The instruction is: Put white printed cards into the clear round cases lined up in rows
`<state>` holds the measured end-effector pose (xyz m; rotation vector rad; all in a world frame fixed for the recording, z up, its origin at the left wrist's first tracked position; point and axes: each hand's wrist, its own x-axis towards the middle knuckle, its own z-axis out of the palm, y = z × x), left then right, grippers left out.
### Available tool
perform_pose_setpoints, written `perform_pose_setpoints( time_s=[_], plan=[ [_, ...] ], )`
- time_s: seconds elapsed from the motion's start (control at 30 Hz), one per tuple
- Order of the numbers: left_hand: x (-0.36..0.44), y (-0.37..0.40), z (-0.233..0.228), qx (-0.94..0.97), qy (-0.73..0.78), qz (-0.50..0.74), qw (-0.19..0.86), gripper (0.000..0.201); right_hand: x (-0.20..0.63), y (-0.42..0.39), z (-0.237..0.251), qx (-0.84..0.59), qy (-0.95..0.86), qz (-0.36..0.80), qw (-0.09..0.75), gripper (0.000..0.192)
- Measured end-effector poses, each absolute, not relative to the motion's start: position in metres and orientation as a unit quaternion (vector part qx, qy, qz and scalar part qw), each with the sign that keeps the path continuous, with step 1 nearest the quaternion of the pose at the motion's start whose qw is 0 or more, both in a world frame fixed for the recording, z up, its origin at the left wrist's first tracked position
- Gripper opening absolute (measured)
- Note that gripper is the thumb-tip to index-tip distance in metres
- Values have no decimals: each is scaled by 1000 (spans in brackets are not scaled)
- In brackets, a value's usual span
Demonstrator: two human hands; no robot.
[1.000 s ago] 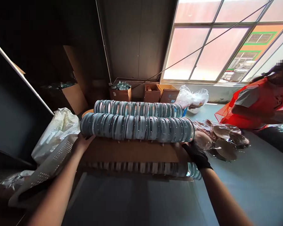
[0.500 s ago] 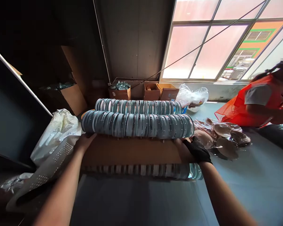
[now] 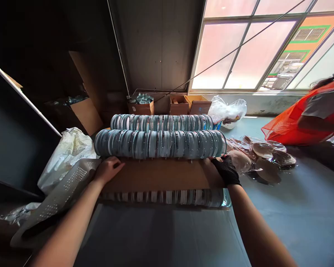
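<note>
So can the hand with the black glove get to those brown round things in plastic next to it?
Probably yes. The right hand sits on the cardboard sheet, and the brown discs lie just beside it with nothing between.

Honestly a lot was hard to read here. The lowest row of discs (image 3: pixel 167 197) was mostly covered by the cardboard sheet (image 3: pixel 158 174), only a strip poked out under its near edge. The back row of discs (image 3: pixel 161 122) was half hidden behind the front row (image 3: pixel 160 144). The co-worker in orange (image 3: pixel 308 118) was chopped off by the right edge, just a sleeve and an arm showing. The left side was so dark the shelf (image 3: pixel 17 141) contents couldn't be made out. The stuff in the far boxes (image 3: pixel 142 104) was too small to tell. Both forearms ran out the bottom edge.
</note>
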<state>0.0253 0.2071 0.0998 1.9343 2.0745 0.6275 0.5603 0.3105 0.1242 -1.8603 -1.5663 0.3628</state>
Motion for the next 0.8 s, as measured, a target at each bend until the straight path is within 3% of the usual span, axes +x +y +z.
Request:
perform_pose_setpoints(
  time_s=[0.2, 0.3, 0.4, 0.63, 0.8],
  plan=[
    [89, 219, 110, 750, 564, 236, 252, 41, 556, 295, 121, -777, -494, 142, 362, 64],
    [100, 227, 108, 741, 581, 224, 251, 47, 560, 293, 118, -795, -493, 141, 325, 50],
    [100, 231, 106, 739, 599, 198, 235, 50, 563, 295, 114, -721, -618, 136, 282, 40],
    [109, 243, 112, 741, 618, 128, 229, 67, 559, 298, 108, -639, -743, 52, 195, 55],
    [108, 241, 108, 733, 615, 158, 244, 54, 560, 299, 105, -658, -731, 55, 173, 37]
  ],
)
